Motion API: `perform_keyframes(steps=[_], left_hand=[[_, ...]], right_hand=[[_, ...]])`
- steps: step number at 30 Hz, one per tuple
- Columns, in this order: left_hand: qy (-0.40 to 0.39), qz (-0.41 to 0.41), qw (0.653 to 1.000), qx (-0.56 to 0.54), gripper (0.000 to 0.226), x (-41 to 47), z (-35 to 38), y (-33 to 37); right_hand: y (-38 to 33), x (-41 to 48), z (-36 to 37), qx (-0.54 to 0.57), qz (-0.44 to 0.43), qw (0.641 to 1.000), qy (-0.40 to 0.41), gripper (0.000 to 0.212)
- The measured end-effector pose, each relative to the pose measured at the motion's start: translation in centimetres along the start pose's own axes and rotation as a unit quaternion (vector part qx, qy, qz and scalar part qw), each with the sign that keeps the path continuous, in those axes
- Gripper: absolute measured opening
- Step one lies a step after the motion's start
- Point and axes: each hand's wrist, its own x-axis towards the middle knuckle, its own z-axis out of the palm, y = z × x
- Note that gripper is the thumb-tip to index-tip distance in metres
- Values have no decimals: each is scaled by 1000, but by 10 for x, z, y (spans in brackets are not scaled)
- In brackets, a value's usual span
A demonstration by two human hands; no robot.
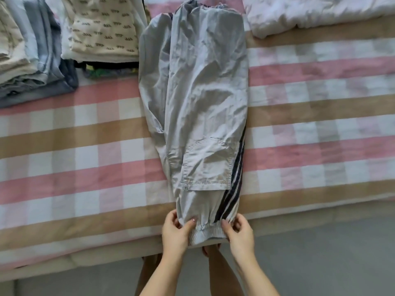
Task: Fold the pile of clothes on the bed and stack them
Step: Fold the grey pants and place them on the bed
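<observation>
A pair of light grey track trousers with dark side stripes lies lengthwise on the checked bed, legs folded one over the other, cuffs towards me. My left hand pinches the left side of the elastic cuff at the bed's near edge. The right side of the same cuff is pinched by my right hand. Two stacks of folded clothes sit at the far left: a beige and blue-grey stack and a stack topped by a cream printed garment.
A crumpled white cloth lies at the far right corner of the bed. Grey floor runs along the bed's near edge, and my legs show below the cuff.
</observation>
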Motion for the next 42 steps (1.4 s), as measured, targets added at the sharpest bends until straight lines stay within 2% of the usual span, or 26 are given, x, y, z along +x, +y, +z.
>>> perform_keyframes(steps=[4,6,8,11,13,17,20,22,24,28,29,31,32,34,36,40,42], left_hand=[[-4,-57,998,-15,23,-2,0,-13],[18,-52,998,6,30,-4,1,-6],[87,5,996,28,41,-7,4,11],[160,120,980,12,40,-8,7,61],[159,174,972,-7,35,2,9,101],[103,222,969,-32,22,32,19,173],[81,240,967,25,18,55,30,204],[84,249,958,112,20,72,35,211],[89,255,942,199,31,87,37,209],[99,215,936,262,45,110,36,201],[97,199,938,267,43,114,35,199],[84,184,930,307,19,116,30,197],[80,191,924,321,11,116,27,197],[88,223,922,304,32,116,18,197],[113,255,928,248,39,110,5,198],[171,262,929,197,39,99,-23,188],[181,240,933,199,37,103,-33,178]], right_hand=[[5,5,-4,-27,39,999,17,20],[-5,9,-5,-62,51,997,8,29],[-21,15,-11,-91,20,995,41,39],[-62,23,-22,-98,-104,986,83,44],[-98,34,-23,-67,-160,984,50,36],[-167,73,-6,-30,-199,978,-52,24],[-194,102,14,-67,-209,974,-60,21],[-199,122,24,-114,-225,967,-29,21],[-197,138,29,-168,-250,953,18,23],[-188,159,32,-279,-272,911,137,27],[-187,161,31,-287,-265,906,163,32],[-187,164,29,-272,-235,914,187,49],[-187,165,28,-253,-225,923,183,55],[-190,166,25,-192,-211,945,162,52],[-195,164,23,-144,-200,959,137,44],[-202,155,28,-143,-248,955,79,36],[-200,153,36,-165,-240,955,61,37]])
